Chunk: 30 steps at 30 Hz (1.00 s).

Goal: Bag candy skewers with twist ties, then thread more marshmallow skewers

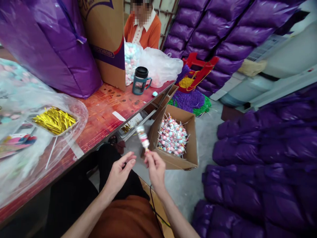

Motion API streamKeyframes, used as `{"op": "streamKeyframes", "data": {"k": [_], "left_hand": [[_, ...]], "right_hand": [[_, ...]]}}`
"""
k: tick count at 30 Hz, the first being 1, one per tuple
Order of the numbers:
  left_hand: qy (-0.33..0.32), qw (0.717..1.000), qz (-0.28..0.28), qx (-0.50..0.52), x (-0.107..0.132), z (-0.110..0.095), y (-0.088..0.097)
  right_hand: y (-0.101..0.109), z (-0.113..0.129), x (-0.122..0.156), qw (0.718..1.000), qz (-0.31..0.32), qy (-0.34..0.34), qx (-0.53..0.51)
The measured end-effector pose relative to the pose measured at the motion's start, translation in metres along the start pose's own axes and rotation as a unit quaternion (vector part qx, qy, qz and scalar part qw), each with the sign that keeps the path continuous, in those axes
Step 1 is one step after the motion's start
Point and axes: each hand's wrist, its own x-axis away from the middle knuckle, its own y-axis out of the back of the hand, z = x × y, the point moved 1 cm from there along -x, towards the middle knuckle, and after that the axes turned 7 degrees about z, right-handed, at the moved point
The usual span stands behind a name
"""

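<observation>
A wrapped marshmallow pop (143,137), slightly blurred, points upward from my right hand (156,168), whose fingers pinch its lower end. Just to the left, my left hand (122,171) is held over my lap with its fingers loosely curled and apart, and nothing shows in it. Beyond the right hand, an open cardboard box (192,140) on the floor holds many similar wrapped marshmallow pops (173,135). On the table at left lies a tray of gold twist ties (55,120), with a white stick (51,153) in front of it.
A shaker bottle (141,81), a loose marshmallow (155,94) and a tall carton (106,46) stand on the red table (106,105). Bagged marshmallows (15,79) lie at left. Across it sits a person in orange (152,29). Purple sacks (247,185) line the right side.
</observation>
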Motion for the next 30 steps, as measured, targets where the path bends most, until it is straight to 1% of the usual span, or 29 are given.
{"op": "streamKeyframes", "data": {"k": [1, 2, 3, 5, 7, 8, 10, 12, 14, 16, 18, 19, 21, 24, 26, 27, 28, 30], "left_hand": [[0.002, 1.0, -0.006, -0.002, 0.0, 0.0, 0.003], [0.004, 1.0, -0.017, -0.002, 0.001, 0.0, 0.007], [0.007, 1.0, -0.028, -0.002, 0.002, 0.001, 0.012], [0.02, 0.998, -0.057, -0.002, 0.005, 0.002, 0.024], [0.037, 0.996, -0.087, -0.006, 0.009, 0.007, 0.037], [0.047, 0.994, -0.1, -0.009, 0.01, 0.01, 0.043], [0.069, 0.99, -0.124, -0.017, 0.014, 0.017, 0.053], [0.089, 0.986, -0.14, -0.023, 0.017, 0.025, 0.059], [0.108, 0.983, -0.144, -0.024, 0.018, 0.033, 0.063], [0.121, 0.982, -0.141, -0.022, 0.018, 0.04, 0.064], [0.131, 0.982, -0.138, -0.017, 0.017, 0.048, 0.063], [0.135, 0.981, -0.138, -0.014, 0.016, 0.051, 0.062], [0.146, 0.98, -0.135, -0.009, 0.016, 0.057, 0.059], [0.165, 0.979, -0.122, -0.007, 0.015, 0.063, 0.053], [0.174, 0.979, -0.11, -0.009, 0.013, 0.064, 0.049], [0.176, 0.979, -0.107, -0.011, 0.012, 0.064, 0.047], [0.178, 0.978, -0.105, -0.013, 0.011, 0.063, 0.046], [0.18, 0.978, -0.102, -0.019, 0.009, 0.061, 0.043]], "right_hand": [[0.014, -0.013, -0.019, 0.992, -0.043, -0.029, 0.114], [0.03, -0.026, -0.039, 0.983, -0.069, -0.052, 0.162], [0.046, -0.039, -0.059, 0.975, -0.082, -0.071, 0.193], [0.075, -0.063, -0.095, 0.956, -0.078, -0.111, 0.261], [0.094, -0.085, -0.123, 0.932, -0.064, -0.141, 0.328], [0.098, -0.093, -0.134, 0.92, -0.055, -0.145, 0.36], [0.095, -0.106, -0.154, 0.899, -0.03, -0.133, 0.416], [0.083, -0.115, -0.173, 0.88, -0.001, -0.112, 0.462], [0.069, -0.121, -0.19, 0.86, 0.025, -0.102, 0.5], [0.06, -0.126, -0.205, 0.839, 0.05, -0.098, 0.534], [0.06, -0.131, -0.217, 0.817, 0.088, -0.079, 0.564], [0.064, -0.134, -0.221, 0.806, 0.114, -0.06, 0.577], [0.079, -0.136, -0.226, 0.784, 0.176, -0.009, 0.595], [0.112, -0.136, -0.229, 0.759, 0.258, 0.072, 0.594], [0.13, -0.135, -0.229, 0.755, 0.278, 0.105, 0.584], [0.135, -0.136, -0.227, 0.758, 0.28, 0.113, 0.579], [0.137, -0.137, -0.225, 0.761, 0.281, 0.117, 0.573], [0.133, -0.143, -0.216, 0.77, 0.29, 0.114, 0.557]]}}
